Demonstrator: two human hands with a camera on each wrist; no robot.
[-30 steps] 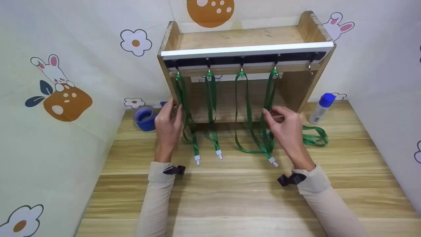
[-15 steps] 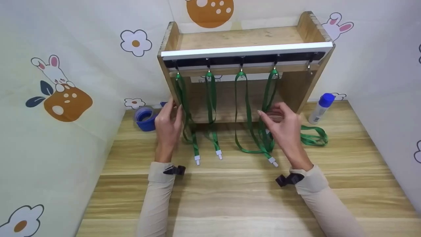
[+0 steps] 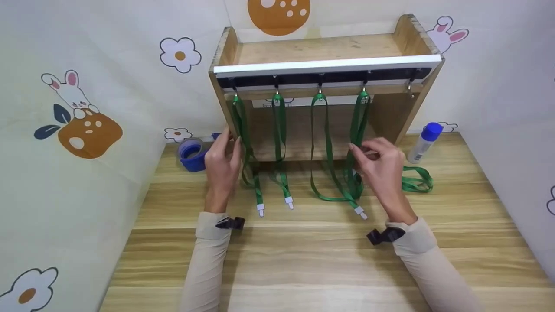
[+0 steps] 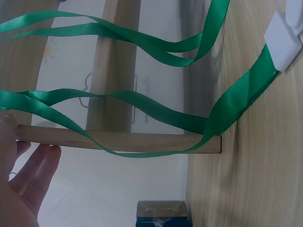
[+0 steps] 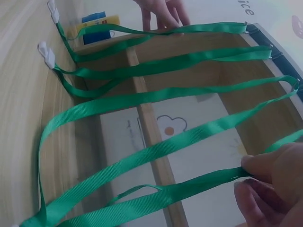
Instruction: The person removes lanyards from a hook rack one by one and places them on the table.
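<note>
A small wooden shelf [image 3: 321, 45] carries a dark hook rail [image 3: 299, 80] along its front. Green lanyards hang from its hooks; the rightmost hook [image 3: 409, 88] bears none. My left hand [image 3: 222, 167] grips the shelf's left side panel [image 4: 156, 142], thumb in front and fingers behind. My right hand [image 3: 382, 169] pinches the fourth lanyard [image 5: 208, 182] between thumb and fingers, partway down its strap. White clips [image 3: 260, 209] end the first two lanyards, low over the table. Another white clip [image 3: 360, 212] shows below the third lanyard [image 3: 328, 138].
A looped green lanyard [image 3: 418, 180] lies on the wooden table [image 3: 299, 260], right of my right hand. Behind it stands a glue stick [image 3: 426, 142] with a blue cap. A blue tape dispenser [image 3: 191, 156] sits left of the shelf. Patterned walls [image 3: 104, 208] enclose the table.
My right hand shifted slightly left, then came back right, and the fourth lanyard's strap moved a little with it. My left hand stayed on the side panel.
</note>
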